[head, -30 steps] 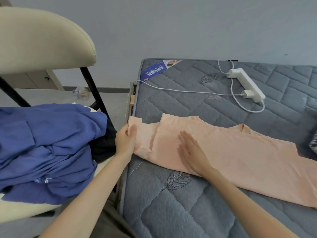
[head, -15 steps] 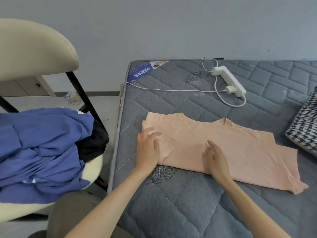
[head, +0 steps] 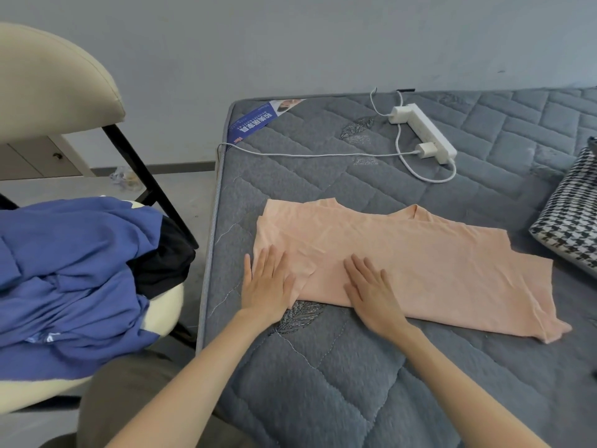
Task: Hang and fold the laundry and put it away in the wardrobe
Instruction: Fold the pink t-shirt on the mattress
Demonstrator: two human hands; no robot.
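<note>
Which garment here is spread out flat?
The peach shirt, flat on the mattress under the left hand and right hand; the blue clothes lie bunched on the chair.

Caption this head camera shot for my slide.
Left hand and right hand press a peach shirt flat on a grey mattress.

A blue label [head: 255, 121] sits at the far left corner of the grey mattress [head: 323, 367]. It carries a row of white Chinese characters and a small red logo, turned away and too small to read. A blue garment [head: 64, 270] on the chair [head: 48, 76] bears a small white mark, also unreadable
</note>
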